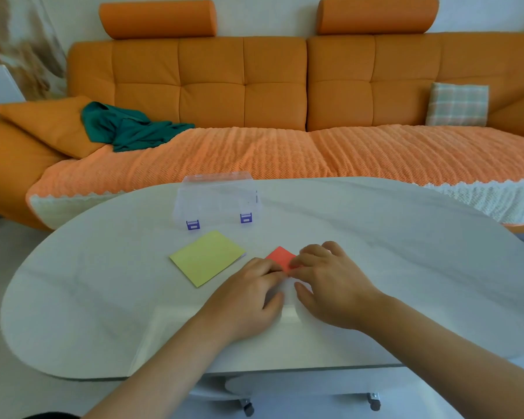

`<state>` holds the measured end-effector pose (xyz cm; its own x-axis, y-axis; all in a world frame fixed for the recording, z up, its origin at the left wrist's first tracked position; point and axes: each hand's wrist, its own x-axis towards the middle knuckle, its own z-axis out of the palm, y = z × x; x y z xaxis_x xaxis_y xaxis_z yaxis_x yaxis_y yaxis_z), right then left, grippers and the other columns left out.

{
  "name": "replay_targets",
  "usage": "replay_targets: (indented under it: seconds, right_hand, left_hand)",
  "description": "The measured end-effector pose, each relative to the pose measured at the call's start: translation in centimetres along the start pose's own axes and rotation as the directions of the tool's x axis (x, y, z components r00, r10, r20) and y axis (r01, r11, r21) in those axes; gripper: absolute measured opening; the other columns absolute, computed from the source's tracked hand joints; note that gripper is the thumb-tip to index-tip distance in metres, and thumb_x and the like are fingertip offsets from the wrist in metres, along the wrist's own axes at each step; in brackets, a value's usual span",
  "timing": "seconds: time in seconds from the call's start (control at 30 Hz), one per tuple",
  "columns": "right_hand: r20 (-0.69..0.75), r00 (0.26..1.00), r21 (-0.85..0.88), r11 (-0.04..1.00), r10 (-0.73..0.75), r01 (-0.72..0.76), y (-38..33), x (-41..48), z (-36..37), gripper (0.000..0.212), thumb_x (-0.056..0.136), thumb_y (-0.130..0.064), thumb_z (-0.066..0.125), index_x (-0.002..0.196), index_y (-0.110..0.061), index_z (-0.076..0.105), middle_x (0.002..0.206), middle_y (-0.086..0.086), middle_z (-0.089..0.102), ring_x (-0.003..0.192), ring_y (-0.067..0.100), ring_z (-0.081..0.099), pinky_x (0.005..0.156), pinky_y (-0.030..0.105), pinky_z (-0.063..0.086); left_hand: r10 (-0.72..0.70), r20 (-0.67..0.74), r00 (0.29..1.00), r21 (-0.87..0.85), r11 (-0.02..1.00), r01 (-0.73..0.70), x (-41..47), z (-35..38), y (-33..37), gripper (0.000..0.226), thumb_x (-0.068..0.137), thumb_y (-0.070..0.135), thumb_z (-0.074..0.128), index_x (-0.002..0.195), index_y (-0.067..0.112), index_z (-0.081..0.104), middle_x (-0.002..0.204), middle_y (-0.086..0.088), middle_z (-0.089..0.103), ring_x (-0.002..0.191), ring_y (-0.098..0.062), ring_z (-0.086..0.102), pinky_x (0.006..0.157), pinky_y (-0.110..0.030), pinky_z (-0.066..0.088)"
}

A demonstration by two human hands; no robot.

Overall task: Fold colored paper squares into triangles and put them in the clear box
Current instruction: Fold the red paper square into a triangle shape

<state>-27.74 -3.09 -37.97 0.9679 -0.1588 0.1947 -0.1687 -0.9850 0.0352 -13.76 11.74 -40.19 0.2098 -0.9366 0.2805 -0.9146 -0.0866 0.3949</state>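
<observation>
My left hand (248,294) lay flat on the table (406,267), its fingers stretched forward and pressing down on the near-left part of the red paper (280,257). My right hand (330,285) was arched beside it, fingertips down on the right side of the same sheet. Both thumbs rested apart from the fingers on the bare tabletop, so as far as I could see neither hand was pinching anything. The two hands almost met over the paper. Only its far corner showed, pointing toward the far edge of the table, and I could not tell whether it was folded yet, since my fingers covered the rest.

The red paper sat around the middle of the table, somewhat nearer the near edge than the far one. Just to its left, apart from it, lay the yellow stack (206,257) of squares, flat and unfolded, turned with one corner toward me. Beyond both, close to the far edge, stood the clear box (217,199), its purple latches facing me. Its lid looked to be on, and I could make out no coloured paper inside it.

I judged the job barely begun: one sheet was under my hands at the folding or creasing step, nothing was in the box, and the yellow squares were untouched. The box would need opening too.

Behind the table ran the orange sofa (212,83), with a green cloth (127,128) on its left end.
</observation>
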Motion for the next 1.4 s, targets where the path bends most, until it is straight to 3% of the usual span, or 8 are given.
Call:
replay_targets:
  seconds: [0.23,0.37,0.6,0.73,0.87,1.0,1.13,1.4]
  right_hand:
    - [-0.019,0.999,0.04,0.998,0.043,-0.043,0.1,-0.1,0.9,0.038,0.1,-0.036,0.038,0.118,-0.032,0.071,0.127,-0.014,0.064,0.116,0.015,0.054,0.099,0.035,0.037]
    - [-0.032,0.997,0.071,0.995,0.072,-0.069,0.1,-0.2,1.1,0.04,0.103,-0.036,0.035,0.112,-0.03,0.073,0.128,-0.015,0.064,0.114,0.015,0.056,0.097,0.035,0.04]
    - [-0.039,0.991,0.125,0.985,0.127,-0.122,-0.2,-0.4,1.4,0.036,0.104,-0.034,0.041,0.118,-0.025,0.073,0.129,-0.011,0.066,0.116,0.016,0.058,0.099,0.033,0.041]
    - [-0.012,0.991,0.132,0.982,0.136,-0.133,-0.2,-0.4,1.3,0.038,0.106,-0.035,0.038,0.121,-0.026,0.072,0.133,-0.013,0.063,0.118,0.014,0.056,0.101,0.031,0.038]
    - [-0.004,0.987,0.151,0.976,0.162,-0.159,-0.3,-0.2,1.5,0.04,0.105,-0.037,0.036,0.121,-0.025,0.071,0.132,-0.012,0.063,0.118,0.014,0.055,0.101,0.03,0.037]
    - [0.011,0.988,0.172,0.973,0.155,-0.154,-1.0,0.7,1.8,0.039,0.105,-0.038,0.036,0.118,-0.027,0.072,0.127,-0.01,0.065,0.113,0.018,0.055,0.097,0.034,0.039]
    - [0.016,0.99,0.196,0.971,0.139,-0.139,-1.4,1.2,1.8,0.037,0.105,-0.036,0.037,0.116,-0.031,0.072,0.122,-0.009,0.066,0.11,0.02,0.056,0.095,0.036,0.04]
    - [0.019,0.981,0.035,0.98,0.194,-0.195,0.0,0.4,1.0,0.045,0.105,-0.04,0.027,0.112,-0.033,0.071,0.121,-0.015,0.064,0.104,0.018,0.055,0.086,0.034,0.04]
  left_hand:
    - [-0.021,-0.045,0.999,0.121,0.992,0.026,-0.5,-0.4,0.3,0.033,0.099,0.023,0.044,0.119,0.014,0.069,0.12,0.008,0.062,0.114,-0.01,0.051,0.098,-0.037,0.047]
    - [-0.047,-0.131,0.99,0.164,0.984,0.068,-1.5,-0.9,-0.5,0.034,0.1,0.018,0.042,0.113,0.01,0.073,0.116,0.004,0.067,0.115,-0.012,0.053,0.114,-0.02,0.029]
    - [-0.156,-0.108,0.982,0.195,0.965,0.175,-2.7,-1.8,-0.2,0.034,0.102,0.019,0.039,0.111,0.015,0.071,0.117,0.008,0.063,0.113,-0.01,0.052,0.091,-0.02,0.044]
    - [-0.209,-0.07,0.975,0.271,0.937,0.22,-2.9,-1.8,0.4,0.01,0.072,0.008,0.08,0.079,0.013,0.074,0.086,0.003,0.068,0.081,-0.015,0.064,0.066,-0.021,0.054]
    - [-0.326,-0.194,0.925,0.124,0.927,0.353,-2.8,-1.5,0.4,0.027,0.097,0.016,0.041,0.109,0.006,0.064,0.116,-0.007,0.062,0.108,-0.021,0.055,0.089,-0.03,0.047]
    - [-0.122,-0.148,0.982,0.111,0.984,0.139,-1.6,-1.3,1.0,0.028,0.094,0.007,0.053,0.117,0.0,0.068,0.124,-0.011,0.065,0.118,-0.021,0.053,0.106,-0.018,0.029]
    - [-0.062,-0.032,0.998,0.041,0.997,0.064,-0.9,-0.4,0.2,0.033,0.102,0.028,0.044,0.126,0.018,0.065,0.132,0.007,0.059,0.123,-0.011,0.049,0.106,-0.026,0.038]
    - [-0.09,0.022,0.996,0.154,0.984,0.086,-0.1,0.2,-0.1,0.032,0.098,0.039,0.042,0.122,0.024,0.058,0.12,0.009,0.05,0.11,-0.013,0.044,0.102,-0.037,0.041]
